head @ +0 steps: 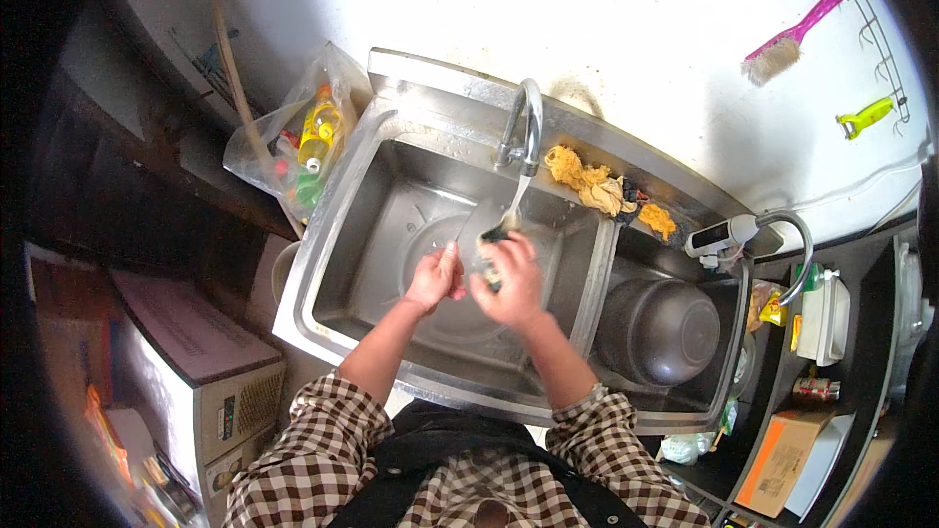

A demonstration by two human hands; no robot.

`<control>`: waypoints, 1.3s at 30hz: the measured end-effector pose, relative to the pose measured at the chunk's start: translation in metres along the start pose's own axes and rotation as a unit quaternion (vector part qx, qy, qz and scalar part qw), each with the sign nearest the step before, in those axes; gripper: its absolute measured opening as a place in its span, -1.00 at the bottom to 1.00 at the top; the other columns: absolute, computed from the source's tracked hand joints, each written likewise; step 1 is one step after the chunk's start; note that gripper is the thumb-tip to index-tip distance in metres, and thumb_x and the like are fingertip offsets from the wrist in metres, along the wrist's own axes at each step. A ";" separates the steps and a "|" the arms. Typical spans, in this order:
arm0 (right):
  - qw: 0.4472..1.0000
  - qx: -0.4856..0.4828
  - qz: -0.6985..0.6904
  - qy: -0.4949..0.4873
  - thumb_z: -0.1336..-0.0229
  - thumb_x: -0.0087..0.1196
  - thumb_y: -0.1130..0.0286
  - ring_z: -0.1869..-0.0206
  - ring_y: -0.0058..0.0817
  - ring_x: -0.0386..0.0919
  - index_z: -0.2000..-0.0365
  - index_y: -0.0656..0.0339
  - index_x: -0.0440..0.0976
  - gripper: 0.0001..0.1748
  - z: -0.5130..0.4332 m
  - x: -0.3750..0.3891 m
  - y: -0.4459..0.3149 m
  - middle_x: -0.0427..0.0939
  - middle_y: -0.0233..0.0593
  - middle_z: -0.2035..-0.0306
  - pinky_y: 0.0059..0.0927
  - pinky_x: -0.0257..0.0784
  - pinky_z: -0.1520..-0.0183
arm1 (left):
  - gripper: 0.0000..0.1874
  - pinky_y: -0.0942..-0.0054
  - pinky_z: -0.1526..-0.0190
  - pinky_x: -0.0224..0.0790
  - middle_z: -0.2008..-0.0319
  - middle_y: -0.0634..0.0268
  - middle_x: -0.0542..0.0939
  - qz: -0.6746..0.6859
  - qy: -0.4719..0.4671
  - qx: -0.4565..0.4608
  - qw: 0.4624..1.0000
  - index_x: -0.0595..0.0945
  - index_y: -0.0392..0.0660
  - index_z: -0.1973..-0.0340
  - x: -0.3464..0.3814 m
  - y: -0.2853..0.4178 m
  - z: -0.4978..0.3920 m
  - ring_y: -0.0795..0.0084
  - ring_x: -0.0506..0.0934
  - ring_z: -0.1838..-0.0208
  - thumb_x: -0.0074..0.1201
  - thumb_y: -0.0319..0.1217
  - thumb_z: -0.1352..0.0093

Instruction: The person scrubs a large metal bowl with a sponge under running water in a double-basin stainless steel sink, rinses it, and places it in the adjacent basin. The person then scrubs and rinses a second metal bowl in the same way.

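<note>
My left hand point(438, 277) is over the left basin of a stainless steel sink point(352, 264), its thumb and fingers pinched on what looks like a thin, flat grey object point(477, 218). Its exact kind blends into the steel behind it. To its right, my right hand point(513, 280) grips a dark green and pale yellow scrubbing sponge point(493, 235), blurred and partly covered by the fingers. Water runs from the curved chrome faucet point(531, 117) onto the sponge. A round outline shows on the basin floor below my hands.
An upturned metal pot point(660, 334) fills much of the right basin. Yellow and dark rags point(598, 187) lie along the back ledge, near a second faucet point(722, 235). A clear bag of bottles point(315, 139) stands left; shelves point(763, 411) are on the right. Brushes point(796, 37) hang on the wall.
</note>
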State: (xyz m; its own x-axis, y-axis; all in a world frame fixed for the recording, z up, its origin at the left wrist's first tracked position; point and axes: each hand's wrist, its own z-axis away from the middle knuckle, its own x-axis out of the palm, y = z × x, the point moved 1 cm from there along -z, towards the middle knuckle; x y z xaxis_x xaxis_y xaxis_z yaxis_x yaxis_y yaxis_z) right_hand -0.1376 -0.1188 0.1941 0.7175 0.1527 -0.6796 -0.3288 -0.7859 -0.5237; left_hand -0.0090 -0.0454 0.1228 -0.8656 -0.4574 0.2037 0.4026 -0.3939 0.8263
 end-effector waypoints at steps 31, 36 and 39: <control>0.619 0.427 -0.656 0.063 -0.21 -0.24 0.29 0.00 -0.42 0.37 -0.02 0.24 0.28 -0.59 0.043 0.053 0.172 0.41 -0.24 0.06 -0.45 0.27 -0.05 | -0.59 0.57 0.67 0.13 0.76 0.42 0.28 0.403 0.069 0.036 0.912 0.32 0.01 0.62 -0.054 0.013 0.000 0.53 0.26 0.70 -0.22 -0.03 -0.38; 0.915 0.287 -0.267 0.090 -0.18 -0.24 0.35 -0.20 -0.29 0.12 -0.08 0.32 0.16 -0.54 0.075 0.059 0.108 0.16 -0.08 -0.14 -0.35 0.01 -0.23 | -0.64 0.55 0.59 0.19 0.73 0.44 0.32 0.504 0.196 0.000 0.841 0.36 0.03 0.59 -0.030 0.018 -0.016 0.50 0.34 0.63 -0.15 -0.06 -0.37; 0.950 0.252 -0.151 0.104 -0.10 -0.17 0.33 -0.26 -0.11 -0.01 -0.08 0.30 0.15 -0.48 0.073 0.060 0.057 0.04 0.05 -0.18 -0.16 -0.09 -0.26 | -0.66 0.50 0.59 0.24 0.72 0.41 0.36 0.503 0.225 0.045 0.833 0.36 0.01 0.56 -0.003 0.031 -0.022 0.46 0.37 0.62 -0.17 -0.08 -0.38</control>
State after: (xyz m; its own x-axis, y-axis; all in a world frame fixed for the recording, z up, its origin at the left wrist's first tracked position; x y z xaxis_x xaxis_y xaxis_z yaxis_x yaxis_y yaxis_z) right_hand -0.1580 -0.1109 0.0860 0.9146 0.1614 -0.3708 -0.3040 -0.3303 -0.8936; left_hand 0.0129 -0.0734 0.1359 0.1037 -0.7811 0.6157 0.8158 0.4209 0.3967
